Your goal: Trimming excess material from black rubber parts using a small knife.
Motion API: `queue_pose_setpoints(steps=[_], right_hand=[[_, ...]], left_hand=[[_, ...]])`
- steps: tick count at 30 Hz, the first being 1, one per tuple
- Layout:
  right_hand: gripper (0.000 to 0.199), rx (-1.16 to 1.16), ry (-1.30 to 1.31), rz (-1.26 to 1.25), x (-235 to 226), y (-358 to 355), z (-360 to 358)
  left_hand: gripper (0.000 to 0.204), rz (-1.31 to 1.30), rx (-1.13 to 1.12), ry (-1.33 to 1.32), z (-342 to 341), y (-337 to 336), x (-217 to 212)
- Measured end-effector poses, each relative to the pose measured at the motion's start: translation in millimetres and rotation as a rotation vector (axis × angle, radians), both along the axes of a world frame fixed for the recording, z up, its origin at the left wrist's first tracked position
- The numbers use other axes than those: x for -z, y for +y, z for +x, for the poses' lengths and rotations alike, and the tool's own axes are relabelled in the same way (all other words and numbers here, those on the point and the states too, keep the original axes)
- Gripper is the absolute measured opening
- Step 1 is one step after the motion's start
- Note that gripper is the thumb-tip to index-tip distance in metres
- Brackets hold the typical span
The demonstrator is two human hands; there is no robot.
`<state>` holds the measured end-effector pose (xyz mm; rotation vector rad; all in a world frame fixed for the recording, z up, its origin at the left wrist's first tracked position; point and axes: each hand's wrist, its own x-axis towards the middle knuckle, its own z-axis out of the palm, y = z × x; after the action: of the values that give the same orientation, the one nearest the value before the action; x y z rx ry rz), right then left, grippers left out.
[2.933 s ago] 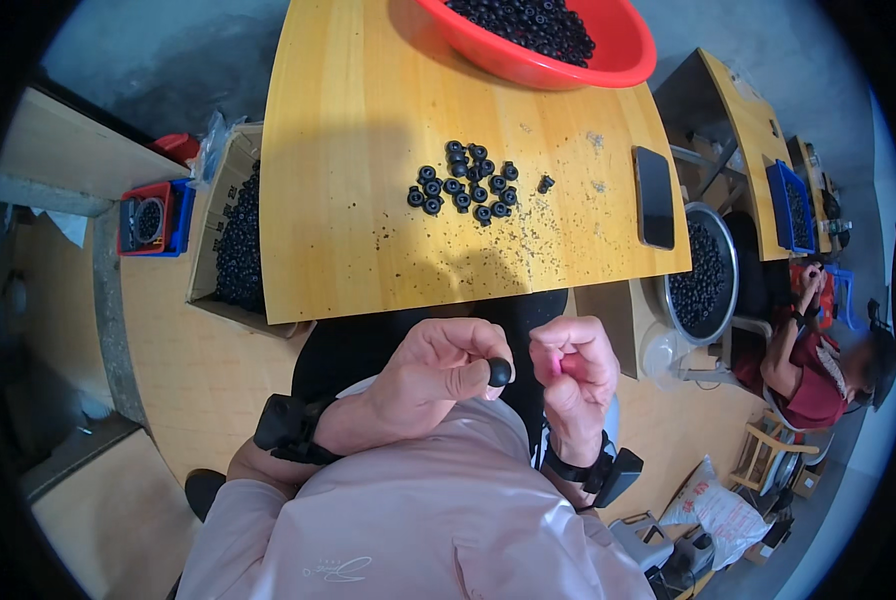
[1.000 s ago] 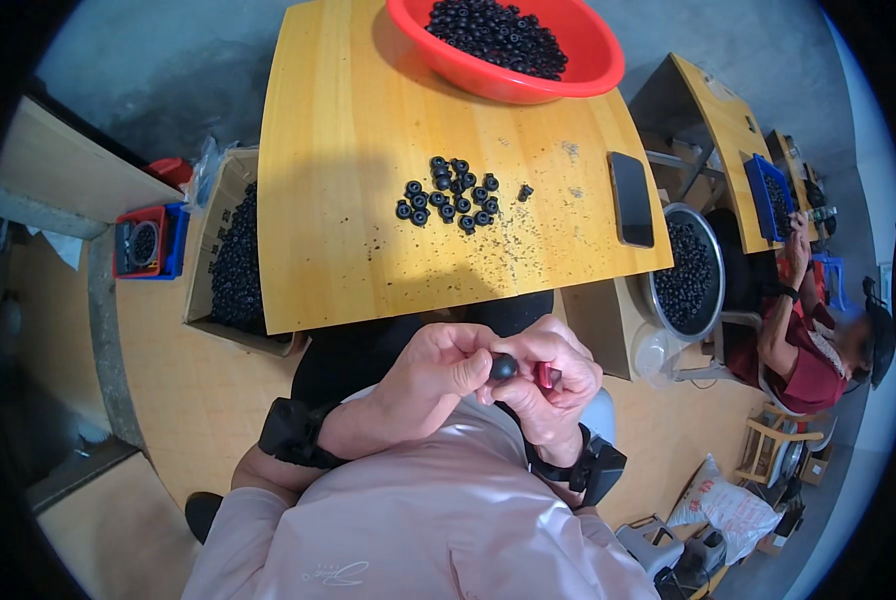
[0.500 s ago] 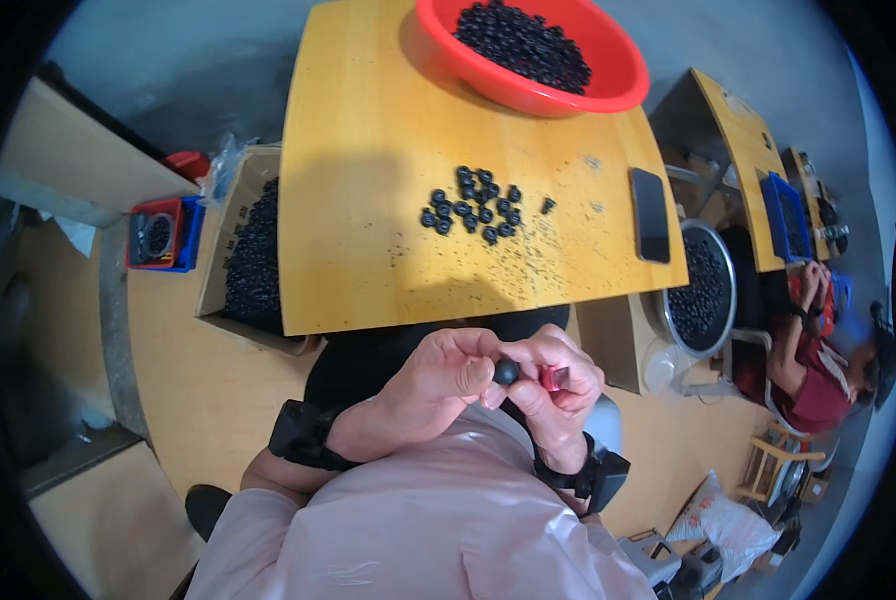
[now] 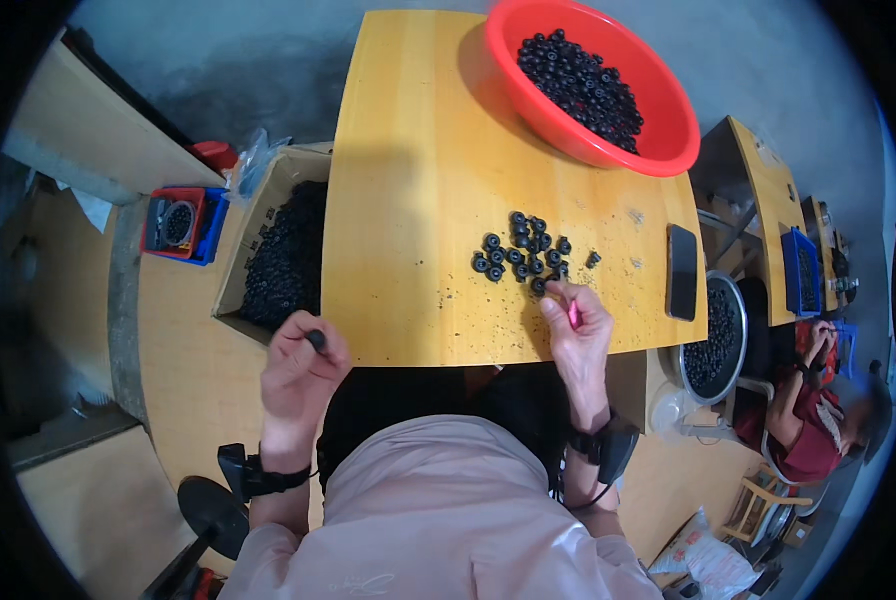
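Left hand, lower left of frame, pinches one small black ring; right hand grips a pink tool beside the pile (light, rigid, likely roll-prone: pinch the rims).

Small black round part being pinched in the left hand just off the yellow table's near-left edge, loose cluster of black ring-shaped parts lying on the table's near-right area, right hand touching the cluster's near edge

One red basin, one phone
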<state>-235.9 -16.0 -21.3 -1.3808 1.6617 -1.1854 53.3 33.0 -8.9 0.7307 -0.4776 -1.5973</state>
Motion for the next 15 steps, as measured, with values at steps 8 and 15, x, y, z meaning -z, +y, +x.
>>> queue_pose_setpoints(steps=[8, 15], right_hand=[[0.014, -0.049, 0.582, -0.128, 4, -12, 3], [0.023, -0.095, 0.711, -0.138, 0, -10, 8]], left_hand=[[0.018, 0.207, -0.355, -0.320, 68, -15, 86], [0.034, -0.021, -0.519, -0.629, 37, -24, 44]])
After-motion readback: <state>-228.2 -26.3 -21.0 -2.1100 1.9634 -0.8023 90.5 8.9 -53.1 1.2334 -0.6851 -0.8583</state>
